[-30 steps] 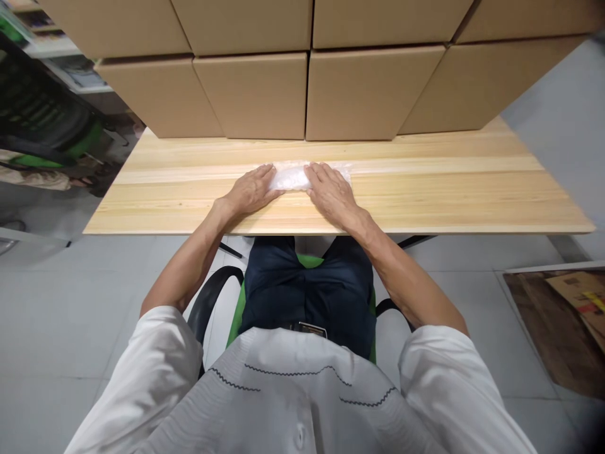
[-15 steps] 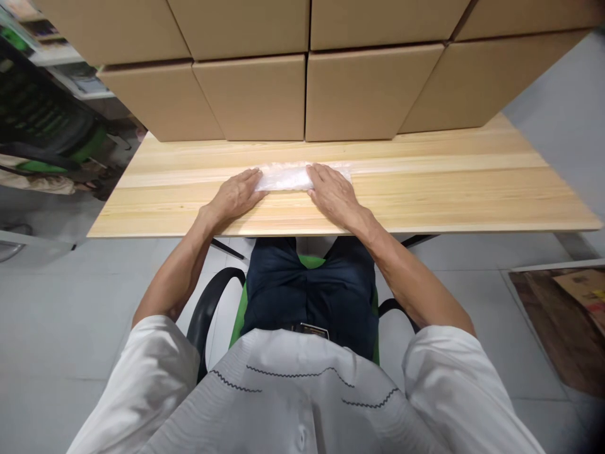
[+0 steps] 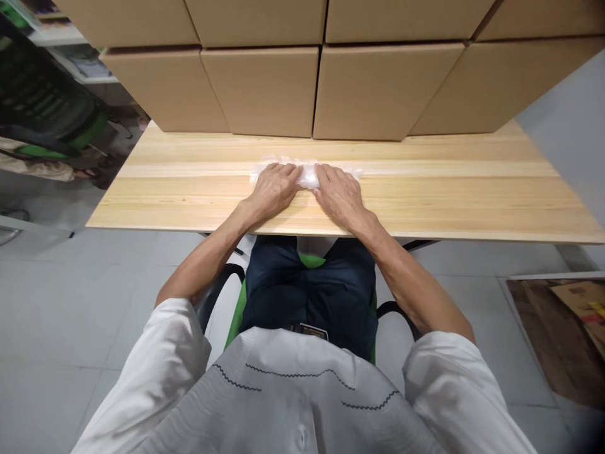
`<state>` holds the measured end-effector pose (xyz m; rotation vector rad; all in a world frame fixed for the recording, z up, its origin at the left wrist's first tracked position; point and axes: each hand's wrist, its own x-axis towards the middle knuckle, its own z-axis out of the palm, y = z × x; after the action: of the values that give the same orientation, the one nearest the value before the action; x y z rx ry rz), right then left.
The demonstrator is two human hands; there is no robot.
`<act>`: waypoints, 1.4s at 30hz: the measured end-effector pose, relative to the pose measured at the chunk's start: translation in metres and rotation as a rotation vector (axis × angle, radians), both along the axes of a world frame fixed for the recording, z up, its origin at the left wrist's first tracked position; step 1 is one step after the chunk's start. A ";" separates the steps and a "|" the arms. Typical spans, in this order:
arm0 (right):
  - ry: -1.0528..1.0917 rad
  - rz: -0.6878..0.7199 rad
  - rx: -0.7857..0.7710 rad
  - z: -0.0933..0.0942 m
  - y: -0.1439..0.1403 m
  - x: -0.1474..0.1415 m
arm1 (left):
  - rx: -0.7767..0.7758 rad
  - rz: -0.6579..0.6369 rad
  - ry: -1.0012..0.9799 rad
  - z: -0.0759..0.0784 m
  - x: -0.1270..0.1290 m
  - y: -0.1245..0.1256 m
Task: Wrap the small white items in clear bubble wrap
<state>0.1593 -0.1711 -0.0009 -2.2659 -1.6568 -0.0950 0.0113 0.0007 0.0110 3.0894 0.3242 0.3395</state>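
Left hand moved inward, plastic bag between it and right hand

A pale wooden bench runs across the view. Along its far edge stand plain brown cardboard boxes, packed side by side with a second row stacked on top. Under the near edge shows a green chair seat with black armrests. Grey floor tiles lie below. At the left stands another black and green chair; flattened cardboard lies at the lower right.
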 end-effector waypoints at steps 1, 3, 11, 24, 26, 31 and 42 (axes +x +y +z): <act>-0.006 -0.003 -0.006 0.001 -0.001 -0.001 | -0.004 0.000 0.002 0.001 0.000 0.001; -0.014 -0.003 -0.011 0.004 -0.004 -0.002 | -0.015 -0.011 0.004 0.003 -0.005 0.002; 0.028 0.032 -0.170 0.028 -0.018 -0.004 | -0.019 -0.111 0.087 0.025 -0.022 0.011; 0.249 0.250 -0.060 0.034 -0.012 0.054 | -0.437 -0.180 0.398 0.075 0.018 0.055; 0.261 0.224 -0.070 0.034 -0.010 0.059 | -0.464 -0.178 0.427 0.075 0.027 0.063; 0.180 0.122 -0.070 0.029 -0.008 0.059 | -0.464 -0.126 0.418 0.066 0.041 0.074; 0.067 0.038 -0.114 0.029 -0.007 0.049 | -0.062 -0.191 0.050 0.034 0.029 0.049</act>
<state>0.2083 -0.1778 0.0282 -2.2916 -1.7093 0.0857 0.0399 0.0494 0.0450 3.0383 0.0383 0.2428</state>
